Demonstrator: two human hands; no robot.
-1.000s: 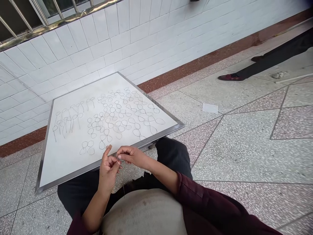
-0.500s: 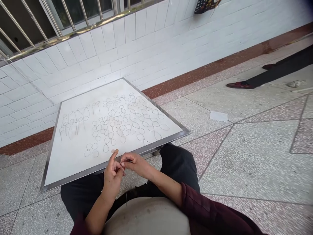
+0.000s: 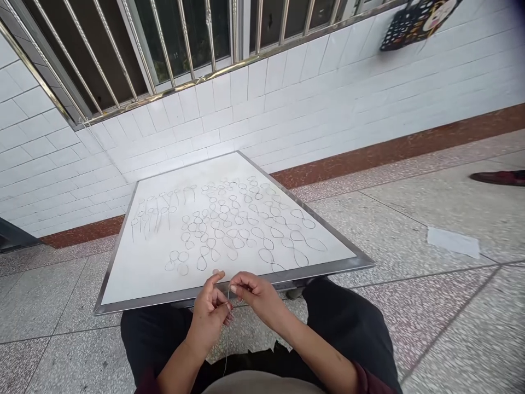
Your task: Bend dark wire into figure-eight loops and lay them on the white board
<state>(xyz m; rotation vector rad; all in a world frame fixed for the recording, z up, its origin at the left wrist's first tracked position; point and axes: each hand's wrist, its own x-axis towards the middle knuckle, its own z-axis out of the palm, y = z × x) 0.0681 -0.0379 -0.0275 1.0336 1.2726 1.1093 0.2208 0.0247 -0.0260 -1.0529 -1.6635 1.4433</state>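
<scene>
Terrazzo floor (image 3: 410, 306) spreads below my view, with a steel-edged white worktop (image 3: 135, 273) across a black-trousered lap (image 3: 348, 323) and rows of thread loops (image 3: 241, 224) on it. My right grip (image 3: 258, 298) pinches a thin thread (image 3: 227, 339) just off the near edge; my left grip (image 3: 209, 314) curls half-open beside it, its hold unclear.

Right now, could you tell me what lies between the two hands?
A thin thread, seen in the head view, lies between the left hand and right hand.
</scene>
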